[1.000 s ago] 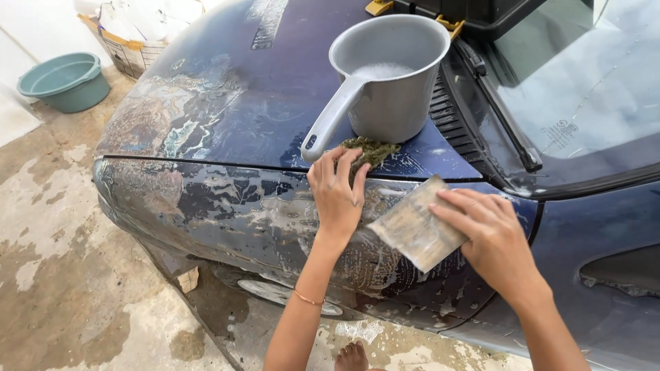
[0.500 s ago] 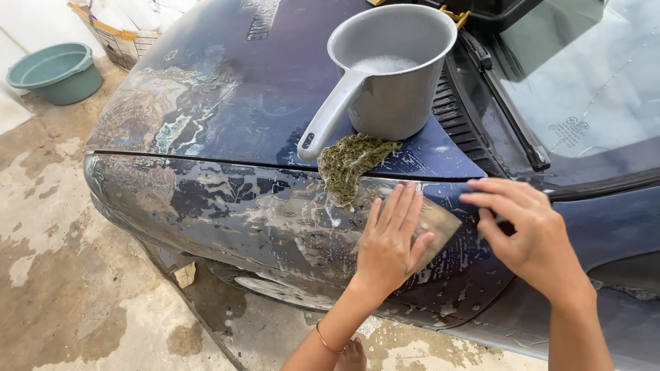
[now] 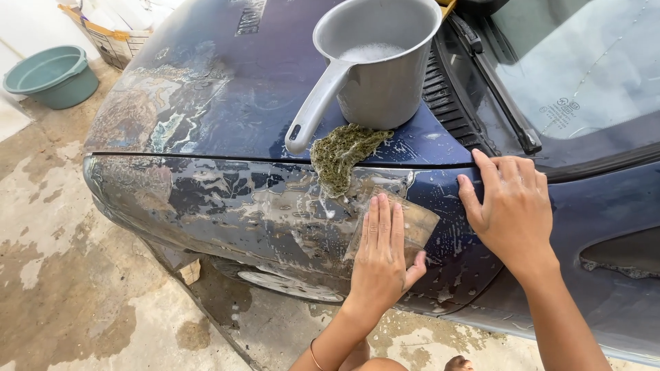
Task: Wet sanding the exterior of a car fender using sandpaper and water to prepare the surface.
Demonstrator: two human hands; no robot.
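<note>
My left hand [image 3: 381, 257] lies flat with fingers together, pressing a brownish sandpaper sheet [image 3: 421, 221] against the wet, scuffed dark-blue car fender [image 3: 206, 199]. My right hand [image 3: 512, 206] rests open on the fender near the windscreen's lower corner and holds nothing. Just above the sheet, a green scouring pad [image 3: 340, 151] drapes over the seam between bonnet and fender. A grey plastic dipper [image 3: 378, 62] with soapy water stands on the bonnet behind the pad, its handle pointing toward me.
The windscreen [image 3: 584, 69] and a wiper [image 3: 495, 89] are at the upper right. A teal basin [image 3: 51, 75] and a cardboard box [image 3: 110, 38] sit on the stained concrete floor at the upper left. My foot [image 3: 457, 362] shows below the fender.
My left hand left the scouring pad and now presses the sheet on the fender. My right hand let go of the sheet and settled flat on the fender.
</note>
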